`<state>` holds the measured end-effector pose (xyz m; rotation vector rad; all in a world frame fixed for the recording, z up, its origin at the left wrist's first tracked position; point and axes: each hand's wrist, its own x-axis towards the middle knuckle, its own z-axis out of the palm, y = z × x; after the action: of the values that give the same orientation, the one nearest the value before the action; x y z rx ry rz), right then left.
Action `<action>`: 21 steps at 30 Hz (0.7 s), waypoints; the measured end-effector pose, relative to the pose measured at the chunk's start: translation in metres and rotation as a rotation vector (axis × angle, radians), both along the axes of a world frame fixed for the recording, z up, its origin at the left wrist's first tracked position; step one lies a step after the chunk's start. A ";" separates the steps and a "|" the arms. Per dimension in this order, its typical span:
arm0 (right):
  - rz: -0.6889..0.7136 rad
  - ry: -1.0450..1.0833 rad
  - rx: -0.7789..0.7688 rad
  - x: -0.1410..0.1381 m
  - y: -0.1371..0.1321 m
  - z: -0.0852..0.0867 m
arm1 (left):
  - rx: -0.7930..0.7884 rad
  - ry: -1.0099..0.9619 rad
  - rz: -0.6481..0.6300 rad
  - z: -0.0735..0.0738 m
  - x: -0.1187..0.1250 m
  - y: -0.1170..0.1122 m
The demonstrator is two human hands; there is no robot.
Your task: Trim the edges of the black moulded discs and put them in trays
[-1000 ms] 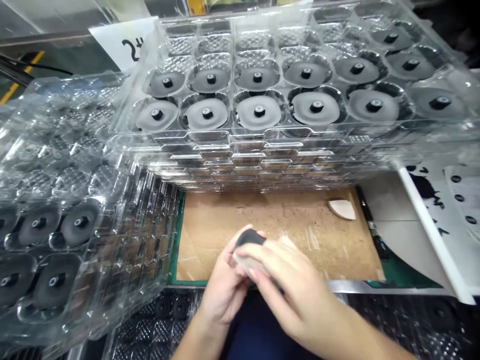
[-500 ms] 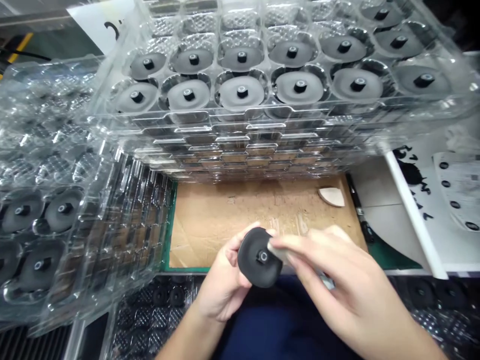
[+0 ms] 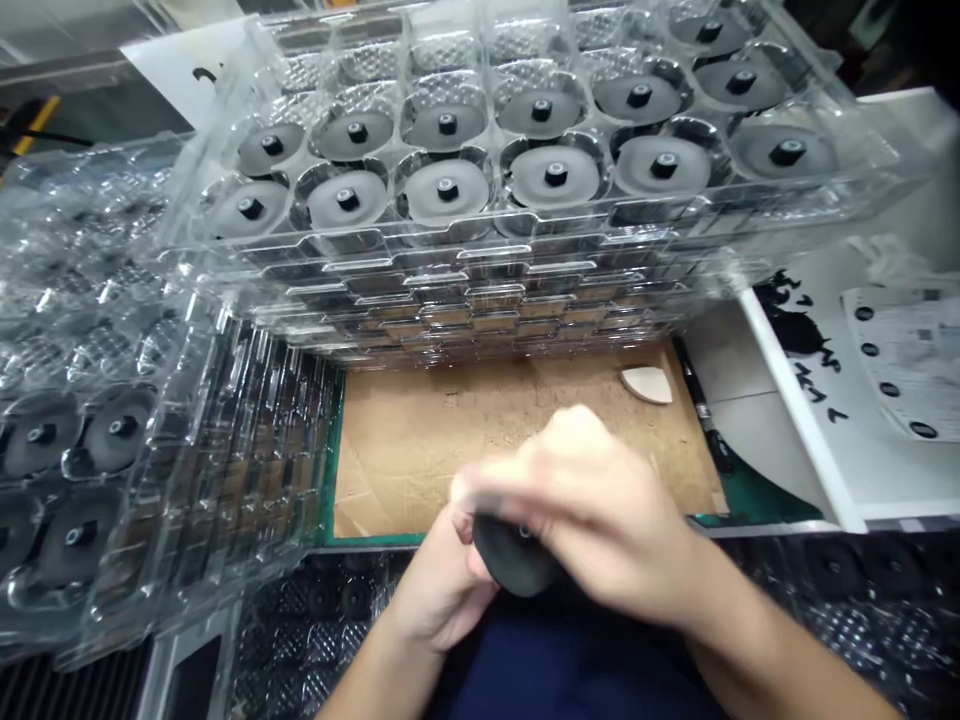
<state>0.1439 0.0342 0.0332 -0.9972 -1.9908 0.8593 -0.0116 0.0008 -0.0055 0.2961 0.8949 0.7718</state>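
My left hand (image 3: 442, 575) grips a black round disc (image 3: 514, 560) with a small raised hub at its middle, tilted toward me above my lap. Across the disc's upper part lies my right hand (image 3: 577, 500), blurred, its fingers bent together against the surface. Whatever those fingers pinch is hidden. Part of the disc's hub shows just under the right fingers. Behind both hands, a brown cardboard sheet (image 3: 397, 430) covers the work surface, and a small cream wedge-shaped piece (image 3: 647, 385) rests on its far right.
Clear plastic trays (image 3: 480, 265) are stacked at the back, the top one holding rows of similar discs. Another tray stack (image 3: 180, 430) rises at left. On the right are a white ledge (image 3: 802, 410), black scraps (image 3: 795, 330), a printed sheet (image 3: 907, 350) and a dark pen-like tool (image 3: 701, 405).
My right hand has swept left across the disc to its upper left edge. The disc is tilted differently and sits slightly lower. The whole view has shifted a little.
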 end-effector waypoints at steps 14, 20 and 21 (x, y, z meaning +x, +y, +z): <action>-0.436 -0.367 -0.239 0.008 -0.048 -0.147 | 0.000 -0.137 0.177 -0.017 -0.017 0.006; -0.431 -0.460 -0.177 0.002 -0.043 -0.152 | 0.018 -0.067 0.239 -0.021 -0.019 0.006; -0.444 -0.465 -0.170 0.001 -0.040 -0.153 | 0.016 -0.072 0.252 -0.021 -0.020 0.005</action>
<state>0.1453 -0.0055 -0.1197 -1.7863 -1.9566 0.5891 -0.0313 0.0055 -0.0263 0.1693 0.8681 1.0166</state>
